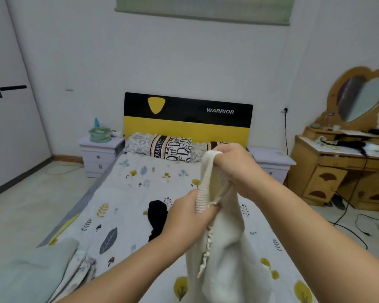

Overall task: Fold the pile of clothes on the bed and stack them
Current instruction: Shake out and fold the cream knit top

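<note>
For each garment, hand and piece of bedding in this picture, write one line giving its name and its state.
Cream knit garment: held up, hanging unfolded.
Left hand: gripping its ribbed edge.
Right hand: gripping its top.
Black garment: lying crumpled on the bed.
Pillow: lying at the headboard.

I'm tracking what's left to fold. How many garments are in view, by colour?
Cream knit garment, held up by both hands (left, right): 1
Black garment, lying on the bed: 1
Total: 2
</note>
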Available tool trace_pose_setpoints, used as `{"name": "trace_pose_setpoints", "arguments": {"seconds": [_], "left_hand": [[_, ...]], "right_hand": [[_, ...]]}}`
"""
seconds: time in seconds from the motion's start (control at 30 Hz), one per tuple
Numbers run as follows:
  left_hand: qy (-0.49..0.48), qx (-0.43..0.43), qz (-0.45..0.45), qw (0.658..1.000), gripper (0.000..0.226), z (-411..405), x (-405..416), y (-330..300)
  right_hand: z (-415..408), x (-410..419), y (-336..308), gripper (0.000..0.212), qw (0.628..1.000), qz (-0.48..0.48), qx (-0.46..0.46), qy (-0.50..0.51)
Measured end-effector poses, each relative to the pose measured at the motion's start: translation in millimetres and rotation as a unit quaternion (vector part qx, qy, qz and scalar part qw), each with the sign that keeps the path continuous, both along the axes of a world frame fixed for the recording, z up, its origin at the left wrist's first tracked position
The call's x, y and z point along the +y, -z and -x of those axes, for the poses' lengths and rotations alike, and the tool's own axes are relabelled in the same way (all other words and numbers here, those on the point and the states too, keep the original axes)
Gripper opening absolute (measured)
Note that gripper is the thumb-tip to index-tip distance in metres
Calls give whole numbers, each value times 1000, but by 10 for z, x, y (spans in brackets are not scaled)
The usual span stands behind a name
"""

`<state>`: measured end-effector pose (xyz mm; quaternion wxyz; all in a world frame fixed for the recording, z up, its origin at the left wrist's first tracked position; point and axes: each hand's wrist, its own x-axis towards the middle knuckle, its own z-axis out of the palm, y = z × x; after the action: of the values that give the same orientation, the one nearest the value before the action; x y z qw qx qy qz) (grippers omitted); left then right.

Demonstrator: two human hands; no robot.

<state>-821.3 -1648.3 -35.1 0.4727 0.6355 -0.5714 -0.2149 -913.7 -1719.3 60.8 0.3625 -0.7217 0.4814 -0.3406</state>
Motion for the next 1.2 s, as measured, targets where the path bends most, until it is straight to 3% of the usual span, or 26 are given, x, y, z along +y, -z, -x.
{"name": "trace_pose_setpoints", "arguments": {"seconds": [0.03,0.2,0.4,0.47,0.53,0.6,0.67,0.73,0.83,0.93,1.07,1.2], "left_hand": [[8,2,19,1000,18,-37,-38,-10],[26,33,13,999,33,-280,-186,-156],[73,124,-20,989,25,-465,-271,-431],[51,98,-19,994,19,-555,-298,-500],[36,64,-18,997,13,-700,-312,-541],[49,13,-29,998,14,-875,-309,-549],[79,-87,-68,991,16,-1047,-282,-523],[114,-181,-109,971,24,-1179,-237,-469],[149,-246,-155,945,29,-1305,-150,-366],[142,-301,-139,933,28,-1394,-85,-269],[86,-189,-76,975,22,-1481,-7,-177],[59,-54,-105,991,24,-1353,-6,-51]], "right_hand": [[85,-15,17,18,1000,1,1,10],[538,-63,181,26,996,45,56,47],[889,-39,703,13,949,139,281,43],[989,-43,960,23,918,118,378,32],[1081,-64,1130,33,899,38,435,20],[1155,-81,1177,24,916,-47,399,11],[1212,-93,1152,27,951,-89,297,18],[1224,-93,1082,34,975,-84,203,38],[1165,-76,942,33,993,-79,73,54],[1162,-76,818,31,995,-83,20,53],[1307,-46,644,38,995,-71,75,12],[1536,-37,362,28,971,-195,76,-113]]}}
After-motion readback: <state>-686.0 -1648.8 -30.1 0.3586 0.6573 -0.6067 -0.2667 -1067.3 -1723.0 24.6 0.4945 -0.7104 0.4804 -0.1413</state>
